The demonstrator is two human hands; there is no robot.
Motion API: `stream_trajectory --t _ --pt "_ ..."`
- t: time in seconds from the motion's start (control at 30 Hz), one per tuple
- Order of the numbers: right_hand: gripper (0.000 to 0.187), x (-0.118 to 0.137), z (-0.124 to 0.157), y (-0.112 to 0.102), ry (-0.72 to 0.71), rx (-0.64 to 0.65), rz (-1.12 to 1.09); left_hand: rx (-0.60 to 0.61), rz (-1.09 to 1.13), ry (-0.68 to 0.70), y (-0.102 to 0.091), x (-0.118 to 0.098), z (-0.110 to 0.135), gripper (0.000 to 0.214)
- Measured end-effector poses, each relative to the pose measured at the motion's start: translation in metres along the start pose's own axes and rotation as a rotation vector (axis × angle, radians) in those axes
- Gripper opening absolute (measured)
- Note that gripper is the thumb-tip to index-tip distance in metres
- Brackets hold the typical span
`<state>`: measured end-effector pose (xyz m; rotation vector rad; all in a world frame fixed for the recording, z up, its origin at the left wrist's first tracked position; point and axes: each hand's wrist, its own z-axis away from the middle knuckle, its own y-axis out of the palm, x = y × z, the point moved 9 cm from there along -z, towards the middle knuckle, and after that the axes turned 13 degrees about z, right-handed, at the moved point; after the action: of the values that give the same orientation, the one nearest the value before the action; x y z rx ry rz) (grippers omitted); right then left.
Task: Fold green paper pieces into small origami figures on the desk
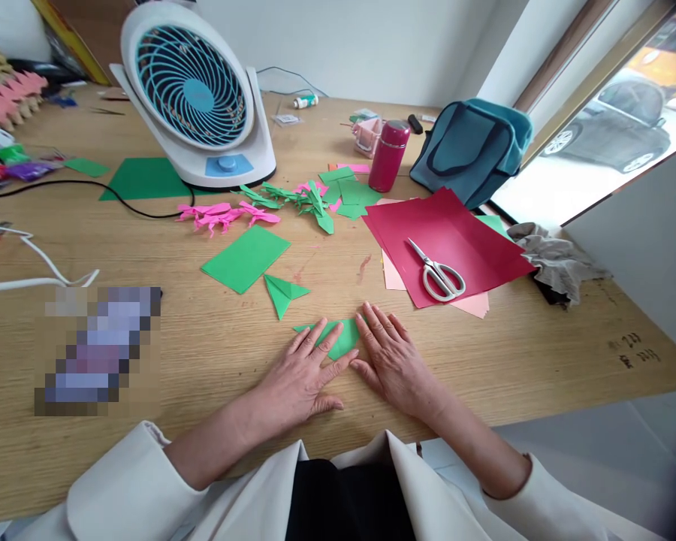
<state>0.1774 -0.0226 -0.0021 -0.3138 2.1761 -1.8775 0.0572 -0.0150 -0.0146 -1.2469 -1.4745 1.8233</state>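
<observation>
Palm down on the tabletop (541, 353), the left hand (301, 372) spreads its fingers over a folded green paper (346, 338), while the right hand (391, 364), fingers extended, rests at that paper's right end; neither grips anything. White-handled scissors (430, 264) lie on crimson paper sheets (473, 240) farther right.

The folded piece (346, 338) is matt paper, the table (214, 338) smooth wood, the flask (389, 158) glossy.

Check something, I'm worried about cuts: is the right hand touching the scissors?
Apart. The head view shows bare tabletop between the right hand and the scissors, which lie on red paper.
</observation>
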Motion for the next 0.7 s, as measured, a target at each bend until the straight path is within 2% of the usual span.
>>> stream_trajectory --t 0.13,0.23,0.5,0.63,0.7 --pt "0.076 -0.006 0.002 0.002 0.053 -0.021 -0.022 -0.033 -0.009 0.021 0.000 0.000 0.001 0.086" --pt "0.071 -0.013 0.002 0.001 0.083 -0.046 -0.094 -0.079 0.016 0.060 -0.004 0.000 0.002 0.088" --pt "0.046 -0.040 -0.011 -0.007 0.192 -0.079 -0.297 -0.171 0.043 0.090 -0.021 0.002 -0.005 0.053" --pt "0.023 -0.045 -0.030 -0.015 0.167 -0.051 -0.283 -0.231 0.054 0.121 -0.032 -0.002 -0.014 0.033" --pt "0.023 -0.050 -0.039 -0.016 0.198 0.002 -0.232 -0.245 0.071 0.099 -0.036 0.001 -0.019 0.028"
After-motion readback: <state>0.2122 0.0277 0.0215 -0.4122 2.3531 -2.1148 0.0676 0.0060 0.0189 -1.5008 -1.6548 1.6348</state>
